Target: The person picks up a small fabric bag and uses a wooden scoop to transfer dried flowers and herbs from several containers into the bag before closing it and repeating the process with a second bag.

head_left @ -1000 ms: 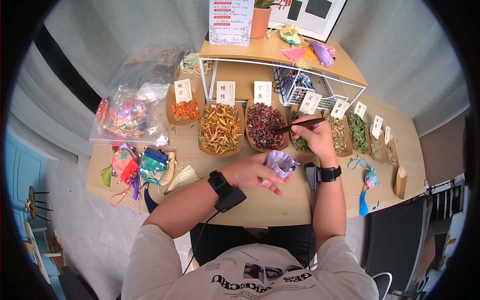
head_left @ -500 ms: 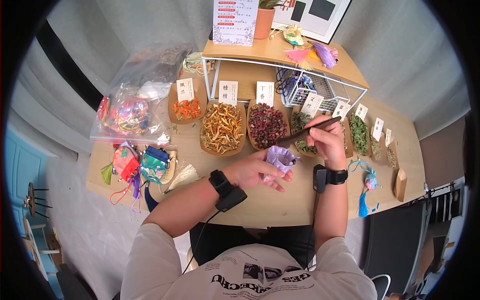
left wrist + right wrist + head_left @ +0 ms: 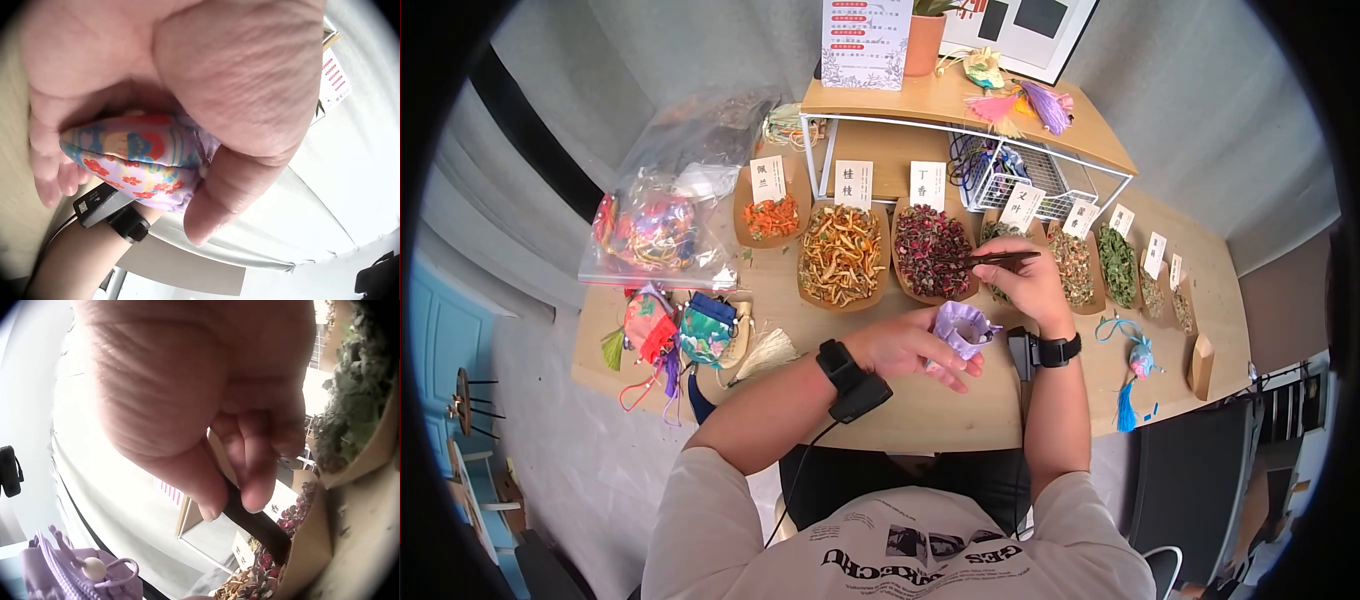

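My left hand (image 3: 912, 346) holds a lilac drawstring pouch (image 3: 962, 328) with its mouth open upward. Red flowers and blue patterns cover the pouch's lower part in the left wrist view, where the thumb lies against its side. Between thumb and fingers, my right hand (image 3: 1032, 287) pinches dark brown tweezers (image 3: 259, 528). Their tips reach into the dried red rosebuds (image 3: 930, 245), which fill a brown paper tray (image 3: 952, 294) just beyond the pouch. A white bead and lilac cords hang at the pouch in the right wrist view.
Left of the rosebuds are trays of yellow-brown strips (image 3: 840, 258) and orange petals (image 3: 771, 217). Several trays of green herbs (image 3: 1118, 255) line the right. Finished-looking pouches (image 3: 709, 328) lie at left, a blue-tasselled one (image 3: 1140, 362) at right. A wooden shelf (image 3: 960, 106) stands behind.
The right hand brought the tweezers from the rosebuds back over the pouch, then moved them forward into the rosebuds again. The left hand and pouch have stayed nearly in place.
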The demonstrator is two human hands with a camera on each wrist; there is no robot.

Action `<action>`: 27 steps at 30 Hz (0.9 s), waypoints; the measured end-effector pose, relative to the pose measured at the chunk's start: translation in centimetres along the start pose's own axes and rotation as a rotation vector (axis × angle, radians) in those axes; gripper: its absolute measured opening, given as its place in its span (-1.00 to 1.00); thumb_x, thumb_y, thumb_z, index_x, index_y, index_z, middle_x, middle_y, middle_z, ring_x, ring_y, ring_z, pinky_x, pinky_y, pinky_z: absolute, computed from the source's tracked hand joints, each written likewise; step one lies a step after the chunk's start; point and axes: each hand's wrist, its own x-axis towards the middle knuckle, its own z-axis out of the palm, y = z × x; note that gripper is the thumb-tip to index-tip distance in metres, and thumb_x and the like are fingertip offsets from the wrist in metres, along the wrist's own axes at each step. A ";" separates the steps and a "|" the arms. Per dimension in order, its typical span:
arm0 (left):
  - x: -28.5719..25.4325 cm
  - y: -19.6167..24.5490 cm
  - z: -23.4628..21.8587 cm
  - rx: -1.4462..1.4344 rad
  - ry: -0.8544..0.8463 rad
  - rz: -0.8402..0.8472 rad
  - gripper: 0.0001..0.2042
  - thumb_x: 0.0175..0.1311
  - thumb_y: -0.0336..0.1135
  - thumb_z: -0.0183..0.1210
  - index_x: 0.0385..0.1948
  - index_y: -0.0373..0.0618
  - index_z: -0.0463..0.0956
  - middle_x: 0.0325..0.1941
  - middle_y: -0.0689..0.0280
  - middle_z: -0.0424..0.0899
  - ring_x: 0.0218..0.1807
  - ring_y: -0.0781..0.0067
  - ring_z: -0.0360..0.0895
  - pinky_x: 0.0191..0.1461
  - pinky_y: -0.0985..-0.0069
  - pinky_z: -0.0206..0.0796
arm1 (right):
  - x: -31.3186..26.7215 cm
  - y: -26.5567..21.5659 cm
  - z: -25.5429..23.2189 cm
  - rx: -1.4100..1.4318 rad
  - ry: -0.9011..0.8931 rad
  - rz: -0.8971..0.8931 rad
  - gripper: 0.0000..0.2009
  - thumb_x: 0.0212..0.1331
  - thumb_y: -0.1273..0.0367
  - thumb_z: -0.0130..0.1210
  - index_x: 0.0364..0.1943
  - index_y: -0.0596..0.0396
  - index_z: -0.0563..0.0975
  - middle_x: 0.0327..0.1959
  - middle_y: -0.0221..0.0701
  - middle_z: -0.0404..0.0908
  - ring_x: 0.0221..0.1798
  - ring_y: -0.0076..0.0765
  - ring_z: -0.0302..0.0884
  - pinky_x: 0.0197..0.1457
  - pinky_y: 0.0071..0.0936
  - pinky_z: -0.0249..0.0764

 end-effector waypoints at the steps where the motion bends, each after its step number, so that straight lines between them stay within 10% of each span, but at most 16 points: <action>1: -0.1 0.1 0.2 -0.006 0.030 -0.029 -0.50 0.24 -0.54 0.22 0.24 -0.14 0.33 0.15 0.08 0.59 0.26 0.08 0.53 0.26 -0.05 0.44 | 0.0 0.0 0.0 -0.001 0.000 0.000 -0.80 0.12 0.62 0.29 -0.16 0.20 0.67 -0.33 -0.47 0.70 -0.34 -0.67 0.58 -0.31 -0.68 0.46; 27: -0.1 0.1 0.5 -0.028 0.100 0.004 -0.52 0.26 -0.50 0.23 0.23 -0.14 0.33 0.12 0.04 0.61 0.23 0.03 0.56 0.25 -0.08 0.44 | 0.6 1.6 -0.4 0.068 0.121 0.051 -0.90 0.15 0.57 0.28 -0.25 0.26 0.66 -0.44 -0.40 0.69 -0.43 -0.56 0.60 -0.35 -0.61 0.48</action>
